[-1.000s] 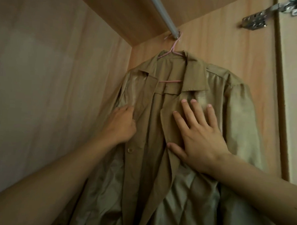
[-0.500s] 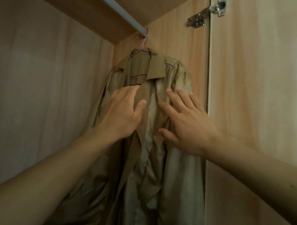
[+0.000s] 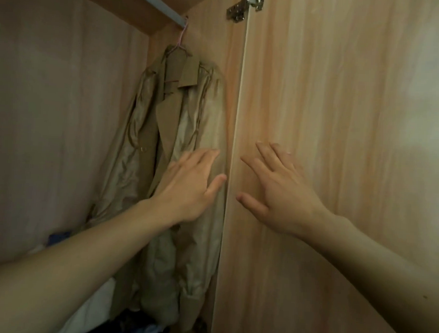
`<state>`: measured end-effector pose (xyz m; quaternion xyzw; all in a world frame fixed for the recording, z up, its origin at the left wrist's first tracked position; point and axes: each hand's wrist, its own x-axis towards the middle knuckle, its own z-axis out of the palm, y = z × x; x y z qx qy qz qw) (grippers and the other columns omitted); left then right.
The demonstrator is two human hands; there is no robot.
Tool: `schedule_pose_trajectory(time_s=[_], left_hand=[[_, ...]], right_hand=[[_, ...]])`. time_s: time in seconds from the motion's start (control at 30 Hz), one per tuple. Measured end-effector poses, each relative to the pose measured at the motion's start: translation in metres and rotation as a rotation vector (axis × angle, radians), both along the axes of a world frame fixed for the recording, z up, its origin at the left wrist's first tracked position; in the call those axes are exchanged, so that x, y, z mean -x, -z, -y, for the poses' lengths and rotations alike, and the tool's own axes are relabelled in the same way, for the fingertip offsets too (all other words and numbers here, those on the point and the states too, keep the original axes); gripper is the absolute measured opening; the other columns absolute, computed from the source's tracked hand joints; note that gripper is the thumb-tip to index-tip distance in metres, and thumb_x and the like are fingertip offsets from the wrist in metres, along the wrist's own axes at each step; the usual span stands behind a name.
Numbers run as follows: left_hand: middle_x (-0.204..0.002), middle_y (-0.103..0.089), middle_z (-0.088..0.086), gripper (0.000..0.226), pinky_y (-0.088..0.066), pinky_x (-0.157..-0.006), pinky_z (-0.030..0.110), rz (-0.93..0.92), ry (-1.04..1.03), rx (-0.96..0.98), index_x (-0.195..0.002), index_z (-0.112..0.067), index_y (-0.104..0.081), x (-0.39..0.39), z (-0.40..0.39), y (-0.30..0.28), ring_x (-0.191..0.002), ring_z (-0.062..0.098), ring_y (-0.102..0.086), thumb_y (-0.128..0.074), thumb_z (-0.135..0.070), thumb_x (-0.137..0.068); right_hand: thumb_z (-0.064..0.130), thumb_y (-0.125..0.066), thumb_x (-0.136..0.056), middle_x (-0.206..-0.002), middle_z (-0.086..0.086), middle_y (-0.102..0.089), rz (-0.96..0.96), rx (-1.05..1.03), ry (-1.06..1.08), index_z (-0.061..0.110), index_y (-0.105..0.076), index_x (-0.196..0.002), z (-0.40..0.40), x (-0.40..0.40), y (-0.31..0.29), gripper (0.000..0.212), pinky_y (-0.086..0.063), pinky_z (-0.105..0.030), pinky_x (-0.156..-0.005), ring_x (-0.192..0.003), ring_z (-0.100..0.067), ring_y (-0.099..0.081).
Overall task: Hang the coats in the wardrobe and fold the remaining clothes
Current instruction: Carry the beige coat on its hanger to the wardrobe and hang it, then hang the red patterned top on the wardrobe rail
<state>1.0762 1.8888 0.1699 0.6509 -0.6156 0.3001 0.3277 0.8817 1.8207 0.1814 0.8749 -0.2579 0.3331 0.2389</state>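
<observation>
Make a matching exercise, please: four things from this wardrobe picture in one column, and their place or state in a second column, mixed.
Things:
1. coat
2. hanger
3. left hand
4. right hand

States:
A. pink, hooked on the rail
B. open, in front of the wardrobe door
C. beige, hanging inside the wardrobe
D. open, in front of the coat's sleeve

Pairs: 1-C, 2-A, 3-D, 4-B
</observation>
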Motion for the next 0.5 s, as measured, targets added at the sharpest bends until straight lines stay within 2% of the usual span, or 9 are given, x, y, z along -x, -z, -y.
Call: schedule_pose_trajectory(time_s=[0.17,0.27,0.37,0.5], left_hand=[[-0.154,-0.038,-0.003,0.060,-0.033,-0.113,0.045,0.008,0.065,-0.036,-0.152,-0.025,-0.031,0.023,-0.007,0.020,-0.141,0.020,-0.033,-0.035,-0.054,-0.100],[-0.154,-0.038,-0.006,0.067,-0.034,-0.114,0.044,-0.011,0.154,-0.077,-0.151,-0.026,-0.034,0.036,-0.003,0.048,-0.142,0.016,-0.034,-0.026,-0.063,-0.094],[-0.157,-0.034,-0.007,0.070,-0.029,-0.117,0.040,-0.099,0.283,-0.160,-0.152,-0.027,-0.032,0.054,0.011,0.082,-0.144,0.014,-0.028,-0.024,-0.065,-0.093],[-0.159,-0.028,-0.005,0.063,-0.018,-0.117,0.027,-0.217,0.459,-0.227,-0.154,-0.023,-0.028,0.088,0.021,0.116,-0.145,0.013,-0.022,-0.035,-0.055,-0.100]], right_hand=[[0.069,-0.036,-0.090,-0.167,-0.004,0.002,0.003,-0.092,0.062,0.030,-0.013,-0.157,-0.007,0.044,0.028,0.080,-0.002,-0.044,-0.125,-0.153,-0.022,0.009],[0.074,-0.026,-0.088,-0.167,0.000,-0.001,0.037,-0.088,0.101,0.031,-0.016,-0.156,-0.020,0.079,0.043,0.082,0.003,-0.039,-0.123,-0.153,-0.020,0.009],[0.071,-0.034,-0.090,-0.166,0.001,-0.006,0.039,-0.143,0.156,0.030,-0.024,-0.155,-0.033,0.106,0.062,0.078,0.002,-0.037,-0.122,-0.153,-0.019,0.006],[0.061,-0.045,-0.090,-0.164,-0.005,-0.016,0.046,-0.217,0.248,0.024,-0.034,-0.152,-0.043,0.125,0.088,0.073,-0.011,-0.044,-0.124,-0.153,-0.022,-0.004]])
